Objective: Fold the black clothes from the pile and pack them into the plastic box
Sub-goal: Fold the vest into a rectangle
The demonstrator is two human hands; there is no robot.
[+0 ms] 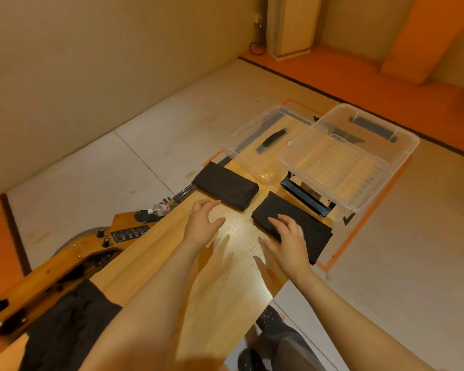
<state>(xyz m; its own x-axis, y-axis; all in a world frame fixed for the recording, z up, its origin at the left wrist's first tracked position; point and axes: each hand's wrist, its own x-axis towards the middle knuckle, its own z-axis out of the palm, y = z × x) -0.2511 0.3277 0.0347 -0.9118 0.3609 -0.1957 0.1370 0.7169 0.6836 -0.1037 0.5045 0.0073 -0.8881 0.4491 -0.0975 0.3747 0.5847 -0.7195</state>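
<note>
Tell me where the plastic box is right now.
In the head view the plastic box stands open at the far right end of the wooden table, beside its lid and just beyond the right-hand folded black garment.

The right hand point(287, 241) is resting, fingers straight, on a folded black garment point(295, 223); at ten o'clock, the left hand point(202, 223) is hovering by another folded garment point(227, 187).

Plain beige walls point(91, 62) meet a floor point(118, 162) of pale grey tiles, bordered far back and at the left edge by orange flooring point(386, 84) with a dark strip. A pale cabinet point(289, 25) stands in the far corner, a black cable point(256, 46) beside it. The wooden desk point(225, 277) has a light grain. Orange tape point(343, 247) marks the floor. Lighting is warm and dim.
</note>
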